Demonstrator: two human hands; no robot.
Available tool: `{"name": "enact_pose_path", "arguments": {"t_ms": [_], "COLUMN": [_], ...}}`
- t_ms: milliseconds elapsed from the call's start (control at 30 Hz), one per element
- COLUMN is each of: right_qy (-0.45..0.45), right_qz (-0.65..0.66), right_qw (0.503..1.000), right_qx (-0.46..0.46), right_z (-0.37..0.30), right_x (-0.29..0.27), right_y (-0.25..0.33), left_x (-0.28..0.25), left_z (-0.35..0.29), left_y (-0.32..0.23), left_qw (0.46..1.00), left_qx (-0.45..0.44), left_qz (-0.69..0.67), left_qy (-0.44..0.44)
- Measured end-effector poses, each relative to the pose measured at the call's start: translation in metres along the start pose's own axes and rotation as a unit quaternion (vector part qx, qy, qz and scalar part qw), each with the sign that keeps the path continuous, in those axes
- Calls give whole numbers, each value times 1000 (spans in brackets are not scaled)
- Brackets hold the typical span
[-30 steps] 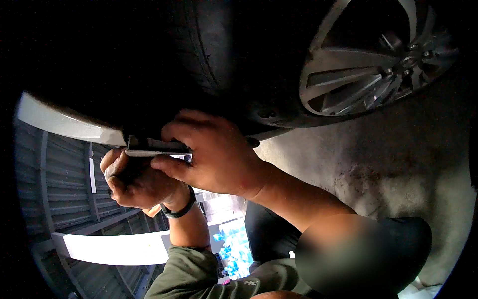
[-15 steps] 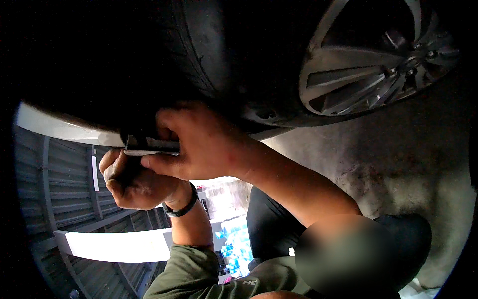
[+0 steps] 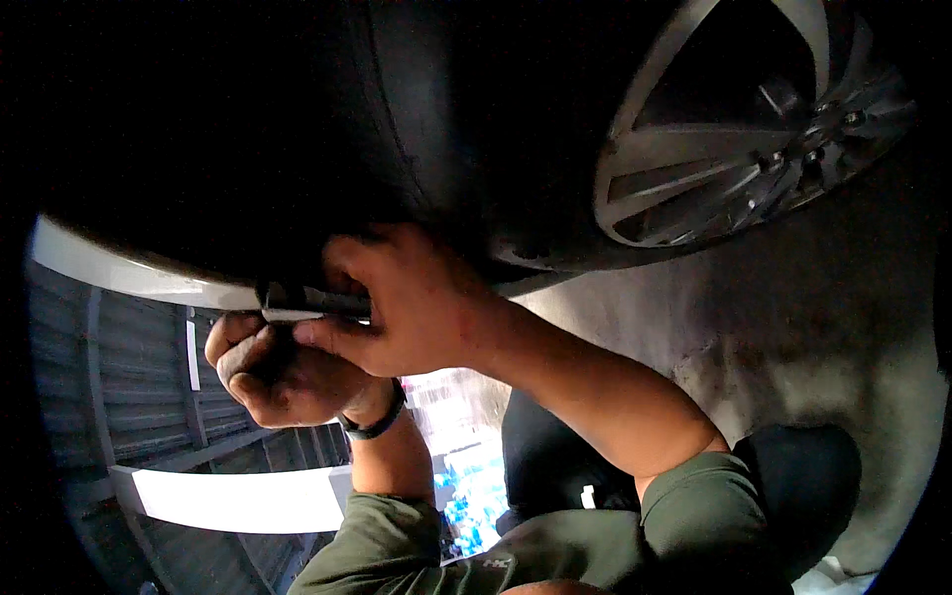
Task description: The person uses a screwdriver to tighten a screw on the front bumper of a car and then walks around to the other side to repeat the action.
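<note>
The right hand (image 3: pixel 407 302) has edged its thumb leftward along one narrow grey straight-edged strip (image 3: pixel 291 314), which it pinches beside one glossy white curved panel (image 3: pixel 149 271). The left hand (image 3: pixel 288 382), wearing one black wristband (image 3: pixel 382 416), is clenched just below; whether around anything, I can't tell. One silver spoked wheel (image 3: pixel 684 144) stands rightward.

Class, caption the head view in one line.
Left hand and right hand at a thin strip, near a spoked wheel.

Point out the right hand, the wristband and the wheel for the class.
Right hand (image 3: pixel 421 299): head view, back of the hand.
Wristband (image 3: pixel 379 424): head view, dark band.
Wheel (image 3: pixel 724 149): head view, a spoke.
</note>
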State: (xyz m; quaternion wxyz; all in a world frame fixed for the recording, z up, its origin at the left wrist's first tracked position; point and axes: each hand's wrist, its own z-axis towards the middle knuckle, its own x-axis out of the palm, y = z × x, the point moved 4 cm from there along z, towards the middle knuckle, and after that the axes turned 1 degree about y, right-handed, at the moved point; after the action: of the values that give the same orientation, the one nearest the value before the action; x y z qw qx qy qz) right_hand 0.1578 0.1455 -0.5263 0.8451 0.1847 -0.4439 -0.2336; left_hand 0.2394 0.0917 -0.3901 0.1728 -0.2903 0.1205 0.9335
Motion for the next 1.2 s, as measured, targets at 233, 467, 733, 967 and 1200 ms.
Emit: {"name": "enact_pose_path", "arguments": {"t_ms": [233,467,733,967,1200], "right_qy": [-10,-53,-59,-100,-113], "right_qz": [17,-25,-129,-178,-179], "right_qw": [1000,998,989,979,977], "right_qx": [-7,-12,-36,-8,2], "right_z": [0,-3,-8,-13,-18], "right_x": [-5,-1,-5,9,11], "right_y": [11,15,27,44,47], "left_x": [13,18,22,-21,-12], "left_z": [1,-2,-5,-4,-5], "left_y": [0,-12,-17,-29,-27], "left_qw": [991,990,965,868,845], "left_qx": [-28,56,184,273,337], "left_qz": [-130,-124,-144,-235,-334], "left_qy": [-25,26,123,342,248]}}
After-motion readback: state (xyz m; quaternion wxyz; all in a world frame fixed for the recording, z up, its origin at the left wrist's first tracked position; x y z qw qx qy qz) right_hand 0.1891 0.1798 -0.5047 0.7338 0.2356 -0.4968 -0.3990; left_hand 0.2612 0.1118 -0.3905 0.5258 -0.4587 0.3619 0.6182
